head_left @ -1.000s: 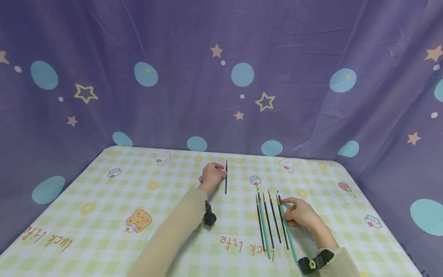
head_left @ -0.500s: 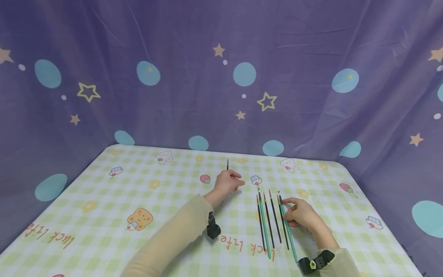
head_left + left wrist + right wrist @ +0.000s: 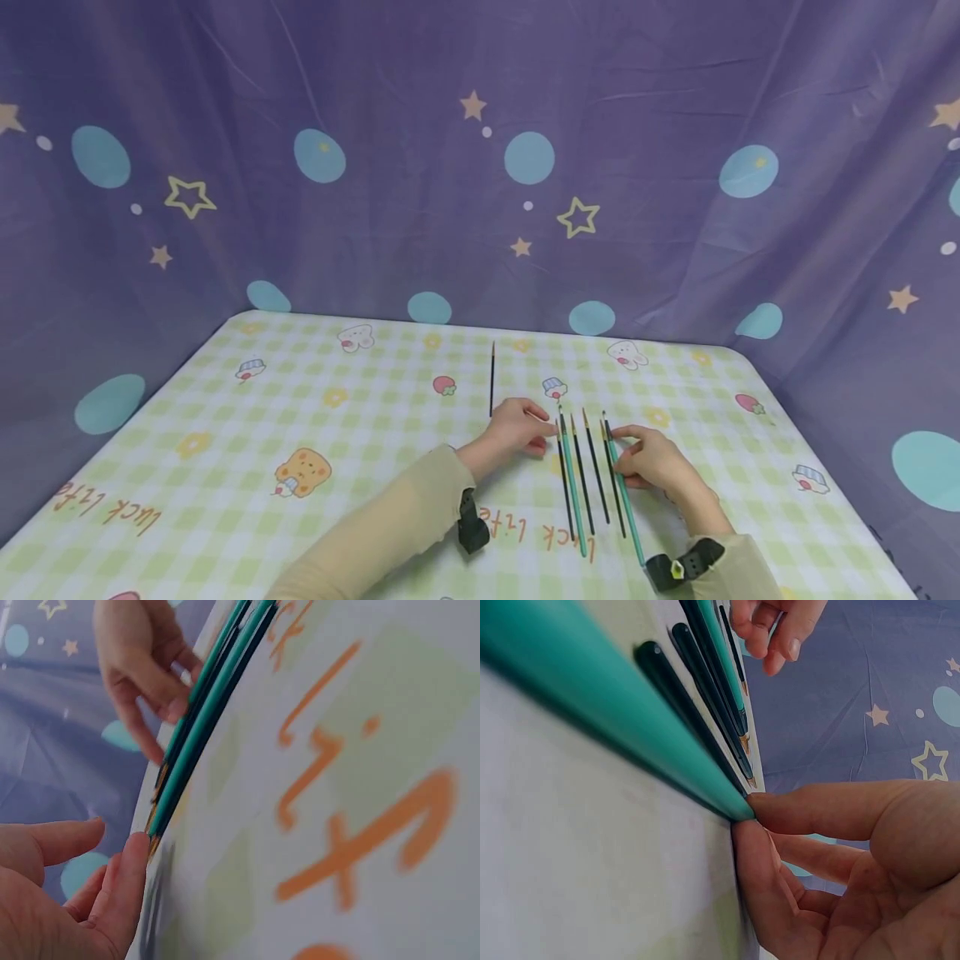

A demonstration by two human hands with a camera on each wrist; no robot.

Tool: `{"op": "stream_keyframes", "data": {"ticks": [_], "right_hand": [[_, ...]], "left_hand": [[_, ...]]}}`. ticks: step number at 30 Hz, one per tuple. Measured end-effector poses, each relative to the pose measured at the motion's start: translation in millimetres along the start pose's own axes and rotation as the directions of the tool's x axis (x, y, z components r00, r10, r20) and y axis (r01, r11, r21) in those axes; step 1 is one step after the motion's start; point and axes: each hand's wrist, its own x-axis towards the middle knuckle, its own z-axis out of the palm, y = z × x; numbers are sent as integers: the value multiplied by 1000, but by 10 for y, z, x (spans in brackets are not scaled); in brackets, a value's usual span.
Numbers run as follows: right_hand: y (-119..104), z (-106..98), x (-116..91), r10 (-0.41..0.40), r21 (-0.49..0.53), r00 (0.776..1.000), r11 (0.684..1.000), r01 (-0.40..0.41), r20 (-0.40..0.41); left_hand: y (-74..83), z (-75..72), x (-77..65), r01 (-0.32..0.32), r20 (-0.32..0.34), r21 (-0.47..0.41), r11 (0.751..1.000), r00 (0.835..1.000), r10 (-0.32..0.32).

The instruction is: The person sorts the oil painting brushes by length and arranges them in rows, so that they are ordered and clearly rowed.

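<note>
Purple cloth [image 3: 375, 233] printed with stars and pale blue ovals is hung behind the bench [image 3: 405, 358], which is covered by a green-and-white checked cloth [image 3: 225, 542]. On it, to the right of centre, six slim paintbrushes are laid roughly side by side, bristles pointed away from the person. Along the right edge of this row the outer teal brush [image 3: 627, 508] is touched by the thumb and index fingertips of the right hand [image 3: 654, 460]; whether it is pinched between those fingers cannot be told. Four black brushes [image 3: 597, 467] and a second teal brush [image 3: 575, 500] make up the rest, with a black one placed leftmost. Near that one's bristle end the left hand [image 3: 517, 427] is held with its fingers loosely extended, thumb well apart, nothing being grasped; whether the brush is touched by the fingertips cannot be made out. Beyond the left hand, a lone black brush [image 3: 492, 383] is laid apart from the row, its bristles also pointed away. Both forearms are covered by beige sleeves [image 3: 375, 533], and a small black camera [image 3: 472, 523] is strapped at each wrist. Orange lettering [image 3: 525, 533] is printed below the left hand.
</note>
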Motion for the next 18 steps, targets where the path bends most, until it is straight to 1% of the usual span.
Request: {"op": "stream_keyframes", "data": {"ticks": [7,10,14,18], "right_hand": [[2,13,13,-3,-6,1000,1000,3,-4],[7,17,21,-6,-9,1000,1000,5,-6],[14,17,25,-5,-11,1000,1000,5,-7],[18,14,23,-4,-12,1000,1000,4,-9]], "left_hand": [[-59,92,-107,-15,70,9,1000,997,14],[-65,115,-148,-17,85,18,1000,996,15],[-70,152,-187,-12,68,25,1000,998,10],[-73,188,-204,-8,32,39,999,999,7]]}}
